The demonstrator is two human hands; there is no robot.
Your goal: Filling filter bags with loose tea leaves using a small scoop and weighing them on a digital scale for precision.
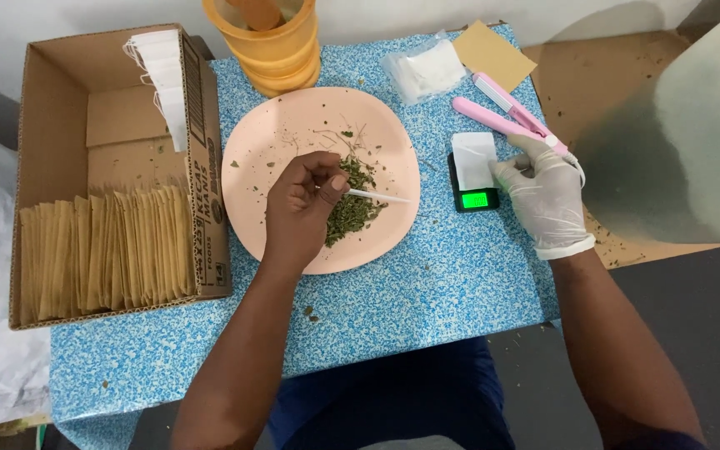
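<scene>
Two hands: both at work beside the pink plate (289, 137).
Left hand (303, 204): bare, over the plate, fingers pinched on a thin white stick (377, 196).
Dried green leaves (350, 208): piled on the plate, under the stick's tip.
Right hand (543, 196): gloved, just right of the plate, fingers loosely curled, touching a white sachet (473, 158) on a small scale (473, 198).
Cardboard box (52, 108): left of the plate, holding brown sachets (106, 254).
Tabletop (427, 292): blue speckled.
</scene>
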